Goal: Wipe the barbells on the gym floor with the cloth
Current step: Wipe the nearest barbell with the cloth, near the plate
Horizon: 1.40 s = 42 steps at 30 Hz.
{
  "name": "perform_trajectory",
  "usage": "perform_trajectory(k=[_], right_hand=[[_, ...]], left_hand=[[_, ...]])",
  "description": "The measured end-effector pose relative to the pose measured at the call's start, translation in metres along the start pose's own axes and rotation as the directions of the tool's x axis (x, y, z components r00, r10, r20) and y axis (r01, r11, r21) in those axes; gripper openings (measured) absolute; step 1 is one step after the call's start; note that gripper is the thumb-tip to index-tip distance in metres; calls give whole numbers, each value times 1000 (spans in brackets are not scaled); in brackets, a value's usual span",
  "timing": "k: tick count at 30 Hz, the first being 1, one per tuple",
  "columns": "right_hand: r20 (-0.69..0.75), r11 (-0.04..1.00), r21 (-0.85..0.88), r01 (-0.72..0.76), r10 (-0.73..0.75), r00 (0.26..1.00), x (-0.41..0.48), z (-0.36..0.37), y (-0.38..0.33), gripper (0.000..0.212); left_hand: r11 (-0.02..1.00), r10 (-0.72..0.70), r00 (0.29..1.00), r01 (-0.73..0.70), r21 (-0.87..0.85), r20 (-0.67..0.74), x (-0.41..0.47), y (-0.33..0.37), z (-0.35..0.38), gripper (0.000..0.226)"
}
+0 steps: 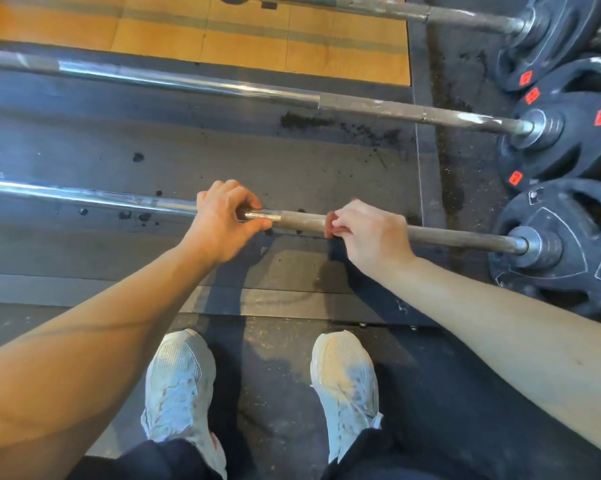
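Note:
Three barbells lie across the floor. The nearest barbell [302, 221] runs left to right just ahead of my feet, shiny on the left and dull and rough on the right. My left hand [222, 216] grips its shaft where the shiny part ends. My right hand [368, 230] wraps around the rough section and holds a small reddish cloth [330, 226] against the bar; only the cloth's edge shows past my fingers. The middle barbell [222, 88] and the far barbell [396, 10] lie beyond, untouched.
Black weight plates [565, 247] with red labels sit on the right ends of all three bars. Dark crumbs and spots [312, 121] litter the grey rubber mat. A wooden platform [257, 39] lies at the back. My white shoes [177, 382] stand on the black floor.

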State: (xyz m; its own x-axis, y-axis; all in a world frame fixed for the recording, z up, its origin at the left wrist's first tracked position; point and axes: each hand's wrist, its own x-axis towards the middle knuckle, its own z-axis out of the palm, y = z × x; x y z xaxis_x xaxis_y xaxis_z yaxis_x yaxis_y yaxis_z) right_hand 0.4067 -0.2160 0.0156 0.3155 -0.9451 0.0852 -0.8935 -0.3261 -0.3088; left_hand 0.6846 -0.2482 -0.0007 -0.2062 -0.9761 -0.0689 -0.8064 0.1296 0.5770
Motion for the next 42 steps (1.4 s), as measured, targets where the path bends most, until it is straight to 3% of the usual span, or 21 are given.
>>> perform_trajectory(k=[5, 11, 19, 25, 31, 34, 39, 42], right_hand=[[131, 997, 72, 10, -19, 991, 43, 9, -65, 9], [204, 922, -11, -388, 381, 902, 25, -29, -1, 16], [294, 979, 87, -184, 151, 944, 66, -3, -77, 8], [335, 918, -24, -397, 381, 862, 34, -42, -4, 15], [327, 970, 62, -236, 203, 923, 67, -6, -70, 6], [343, 975, 91, -201, 158, 926, 62, -12, -55, 8], [275, 977, -73, -198, 211, 938, 12, -39, 3, 8], [230, 981, -138, -136, 165, 959, 16, -27, -12, 6]], left_hand=[[1000, -27, 1000, 27, -2, -9, -1, 1, -4, 25], [1000, -20, 1000, 20, -5, -5, 1, 3, 2, 26], [999, -33, 999, 33, -21, -4, -1, 1, -4, 23], [999, -36, 999, 36, -30, 9, 2, 6, -1, 25], [999, -43, 999, 44, -21, 7, 0, 4, -5, 26], [998, -48, 998, 49, -26, 34, 1, 4, -6, 25], [999, -41, 999, 41, -33, 17, 2, 7, -2, 25], [998, -51, 998, 52, -34, 29, 2, 7, -4, 25]])
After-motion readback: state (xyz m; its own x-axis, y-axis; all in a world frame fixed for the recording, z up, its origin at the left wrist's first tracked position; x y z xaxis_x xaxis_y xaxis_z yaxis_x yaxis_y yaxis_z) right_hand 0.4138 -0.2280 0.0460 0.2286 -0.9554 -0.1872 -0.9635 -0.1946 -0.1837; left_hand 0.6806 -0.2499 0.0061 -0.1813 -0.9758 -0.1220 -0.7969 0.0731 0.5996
